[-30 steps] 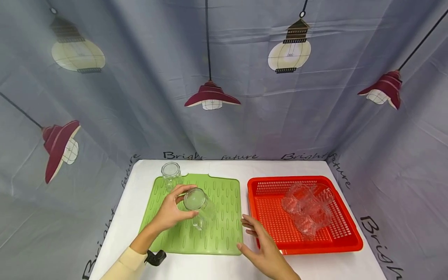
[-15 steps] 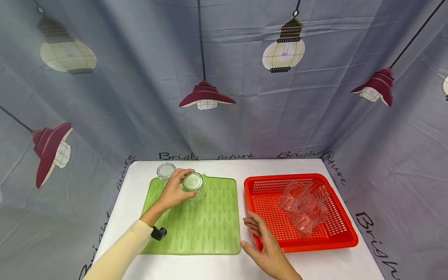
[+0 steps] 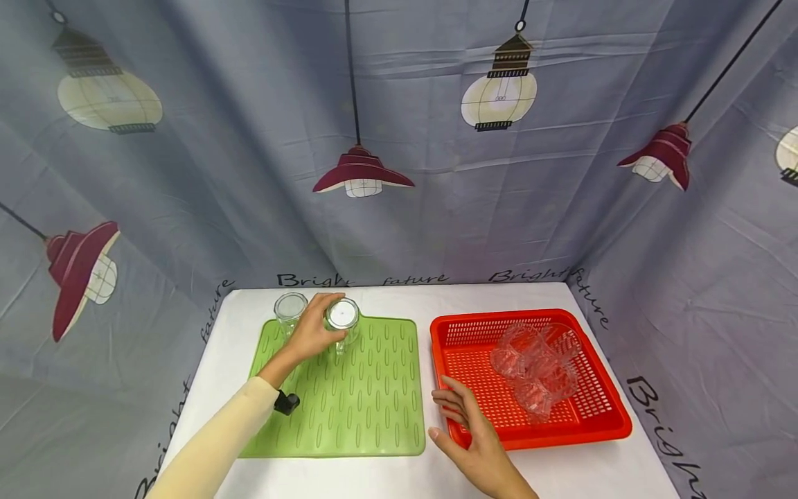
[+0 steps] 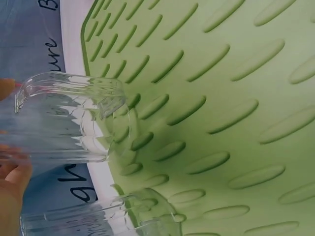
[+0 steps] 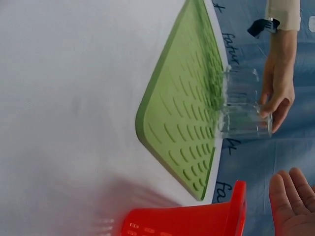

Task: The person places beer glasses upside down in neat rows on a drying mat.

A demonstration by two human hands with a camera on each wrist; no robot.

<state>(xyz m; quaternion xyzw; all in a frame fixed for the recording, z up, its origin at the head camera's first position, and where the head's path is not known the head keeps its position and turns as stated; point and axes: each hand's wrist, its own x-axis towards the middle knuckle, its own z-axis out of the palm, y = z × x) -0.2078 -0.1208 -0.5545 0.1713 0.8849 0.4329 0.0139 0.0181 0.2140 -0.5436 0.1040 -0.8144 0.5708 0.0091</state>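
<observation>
My left hand (image 3: 314, 327) grips a clear glass mug (image 3: 343, 316) by its upper part, thumb on the near side and fingers round the back. The mug is upside down over the back of the green ribbed mat (image 3: 368, 395), its handle toward the front. In the left wrist view its rim is right at the mat. A second upturned glass mug (image 3: 290, 307) stands just left, at the mat's back left corner, partly behind the hand. My right hand (image 3: 475, 443), fingers spread and holding nothing, hovers by the near left corner of a red basket (image 3: 439, 360).
Several clear glass mugs (image 3: 536, 367) lie together in the right half of the basket. Mat and basket sit side by side on a white table (image 3: 349, 478). A grey curtain (image 3: 424, 229) with printed lamps closes off the back and sides.
My left hand has carried the mug from above the mat's middle to its back edge, turning it from tilted to upright with its base up. The right hand stays almost in place.
</observation>
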